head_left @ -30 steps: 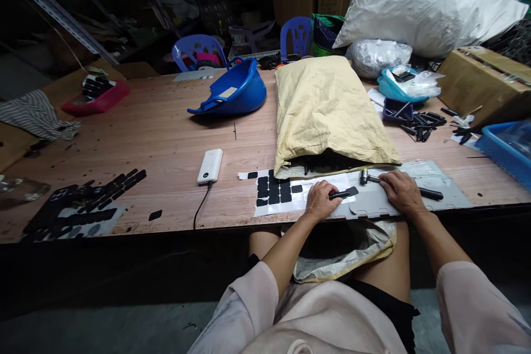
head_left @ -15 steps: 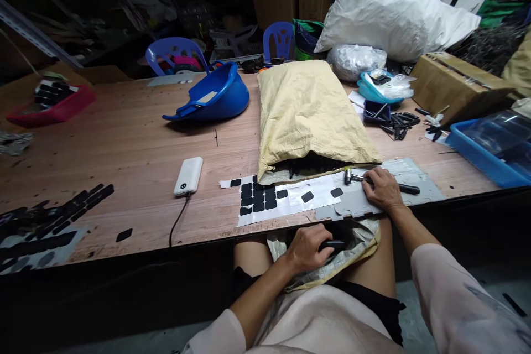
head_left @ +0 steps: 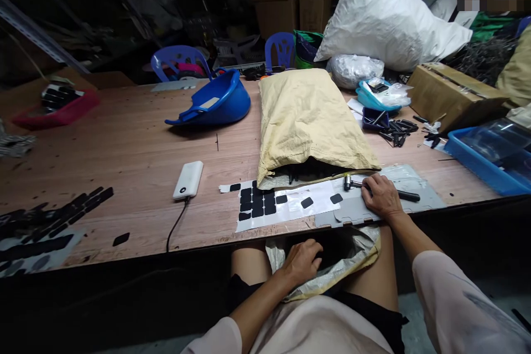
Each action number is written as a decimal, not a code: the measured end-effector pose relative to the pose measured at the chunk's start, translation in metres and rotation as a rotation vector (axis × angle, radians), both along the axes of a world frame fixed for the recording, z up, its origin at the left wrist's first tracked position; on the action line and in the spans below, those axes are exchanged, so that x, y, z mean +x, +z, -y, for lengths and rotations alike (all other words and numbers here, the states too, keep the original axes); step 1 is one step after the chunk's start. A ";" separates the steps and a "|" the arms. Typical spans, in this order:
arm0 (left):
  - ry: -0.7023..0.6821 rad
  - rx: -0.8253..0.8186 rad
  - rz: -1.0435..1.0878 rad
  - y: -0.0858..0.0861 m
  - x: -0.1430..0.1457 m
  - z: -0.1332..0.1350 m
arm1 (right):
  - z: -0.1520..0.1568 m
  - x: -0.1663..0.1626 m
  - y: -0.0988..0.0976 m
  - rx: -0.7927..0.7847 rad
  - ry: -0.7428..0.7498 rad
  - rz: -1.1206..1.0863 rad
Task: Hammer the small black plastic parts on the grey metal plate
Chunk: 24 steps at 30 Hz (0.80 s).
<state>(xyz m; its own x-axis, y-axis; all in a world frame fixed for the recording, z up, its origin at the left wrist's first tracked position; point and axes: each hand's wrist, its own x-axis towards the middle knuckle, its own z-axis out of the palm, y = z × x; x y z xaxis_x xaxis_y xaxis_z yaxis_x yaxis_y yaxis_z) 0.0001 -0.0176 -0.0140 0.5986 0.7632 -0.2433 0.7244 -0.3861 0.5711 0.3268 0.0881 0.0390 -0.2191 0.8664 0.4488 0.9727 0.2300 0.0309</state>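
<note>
My left hand (head_left: 304, 260) is over the mouth of an open sack (head_left: 332, 283) on my lap. Its fingers are loosely bent with thumb and fingertips apart, and no object shows in them. The sack's inside is dark. On the table edge, my right hand (head_left: 381, 194) is wrapped over the handle of a small hammer (head_left: 409, 196), whose metal head points left. Beneath the hammer lies a grey sheet (head_left: 352, 211). To its left, a white backing sheet (head_left: 286, 215) carries several black rounded stickers (head_left: 258, 206).
A yellow sack (head_left: 311, 121) of dark items lies open towards me. A white power bank (head_left: 188, 180) with a cable, a blue basin (head_left: 224, 102), black strips (head_left: 91, 199), a blue tray (head_left: 477, 163), a carton (head_left: 456, 97) and black handle-like pieces (head_left: 400, 130) are around the table.
The black object that was in my left hand is out of sight, and its fingers have loosened over the sack. My right hand stays on the hammer. The view has tilted slightly.
</note>
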 end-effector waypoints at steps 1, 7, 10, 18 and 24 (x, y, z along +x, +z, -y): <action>-0.040 0.049 0.069 0.003 0.002 0.001 | 0.000 0.000 0.000 0.003 0.004 0.004; -0.107 0.455 0.396 0.034 0.017 -0.016 | -0.001 0.001 -0.001 0.006 0.022 0.023; 0.114 0.552 0.418 0.050 0.017 -0.050 | -0.002 0.001 -0.002 0.002 0.020 0.017; 0.716 0.523 0.282 0.077 -0.003 -0.139 | -0.002 0.001 -0.004 0.013 0.008 -0.016; 0.455 0.547 0.402 0.051 0.015 -0.095 | 0.000 -0.003 -0.001 -0.010 -0.006 0.020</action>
